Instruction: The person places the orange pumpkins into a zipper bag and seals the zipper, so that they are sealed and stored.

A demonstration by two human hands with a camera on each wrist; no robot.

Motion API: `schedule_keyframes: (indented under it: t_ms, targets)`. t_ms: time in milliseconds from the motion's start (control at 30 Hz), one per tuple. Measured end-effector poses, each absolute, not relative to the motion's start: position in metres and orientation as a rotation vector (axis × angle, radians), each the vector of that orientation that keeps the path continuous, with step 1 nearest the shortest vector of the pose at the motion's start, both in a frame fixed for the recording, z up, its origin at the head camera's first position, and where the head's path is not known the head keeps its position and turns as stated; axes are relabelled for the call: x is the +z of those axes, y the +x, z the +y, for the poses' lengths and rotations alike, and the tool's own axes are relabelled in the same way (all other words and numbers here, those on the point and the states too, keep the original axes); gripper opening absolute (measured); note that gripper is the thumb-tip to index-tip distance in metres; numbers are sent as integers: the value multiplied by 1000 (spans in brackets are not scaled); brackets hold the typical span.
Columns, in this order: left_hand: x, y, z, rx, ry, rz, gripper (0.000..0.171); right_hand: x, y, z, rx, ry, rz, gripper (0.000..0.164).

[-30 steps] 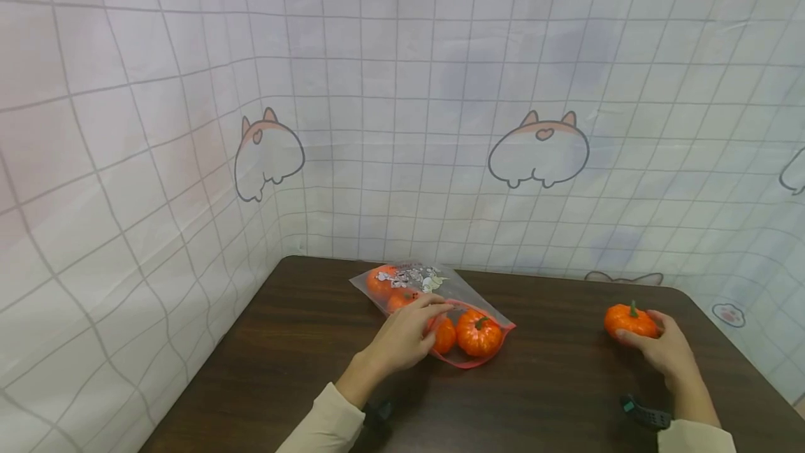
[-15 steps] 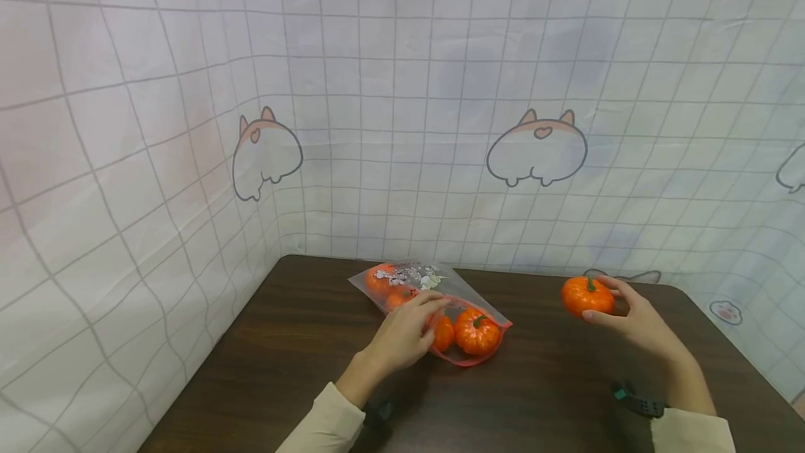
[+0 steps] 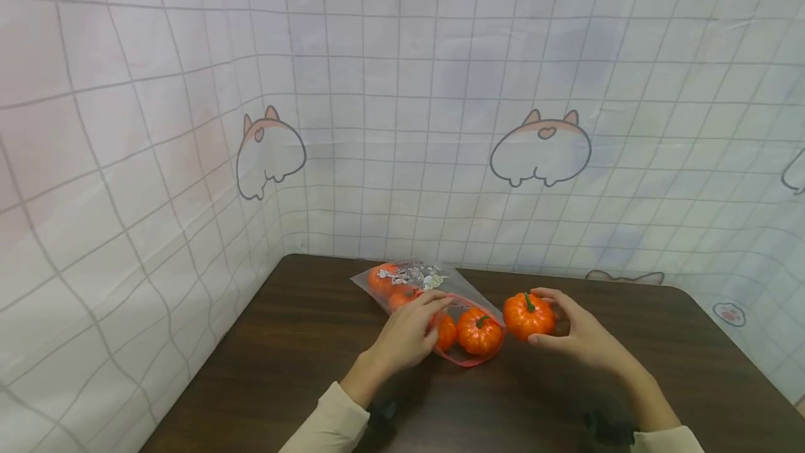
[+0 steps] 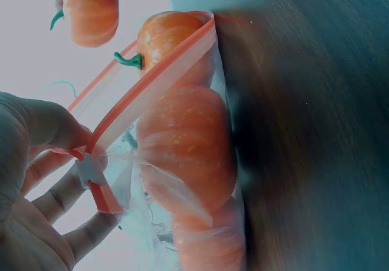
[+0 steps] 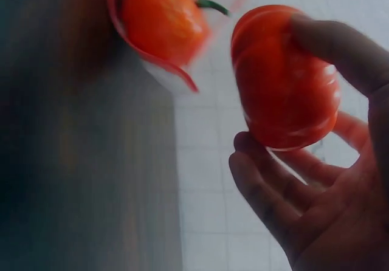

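A clear zip bag (image 3: 462,284) with a red zip edge and printed figures lies on its side with several small orange pumpkins inside. One pumpkin with a green stem (image 3: 479,333) sits at the bag's gaping mouth. My left hand (image 3: 405,334) pinches the red zip edge near its pale slider (image 4: 91,170), thumb on one side and fingers behind. Just right of the mouth, my right hand (image 3: 585,335) holds another orange pumpkin (image 3: 527,316) between thumb and fingers, raised off the table. Parts of the bag are hidden behind my left hand.
Beneath everything is a dark brown wooden table (image 3: 283,348). A white gridded cloth (image 3: 402,124) with cartoon corgis hangs behind it and along the left side.
My right hand has lifted its pumpkin from the table's right side and carried it left to beside the bag's mouth. My left hand keeps its hold on the bag.
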State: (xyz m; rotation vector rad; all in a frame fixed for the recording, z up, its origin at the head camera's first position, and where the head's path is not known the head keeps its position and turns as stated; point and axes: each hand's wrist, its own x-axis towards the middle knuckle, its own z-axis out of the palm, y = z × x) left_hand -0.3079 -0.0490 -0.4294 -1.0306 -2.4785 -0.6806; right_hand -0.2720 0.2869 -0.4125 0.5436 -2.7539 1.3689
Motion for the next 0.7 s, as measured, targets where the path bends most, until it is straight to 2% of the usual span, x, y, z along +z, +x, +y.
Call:
schedule_keyframes:
  t_ms: [433,700]
  targets:
    - [-430,-308,-48,-662,-1025,-2465,58,-438,-260,270,1355,777,-2767,77]
    - [-431,-306,-44,-648,-1038,-2470,59,-442,-259,262,1355,811,-2752,79]
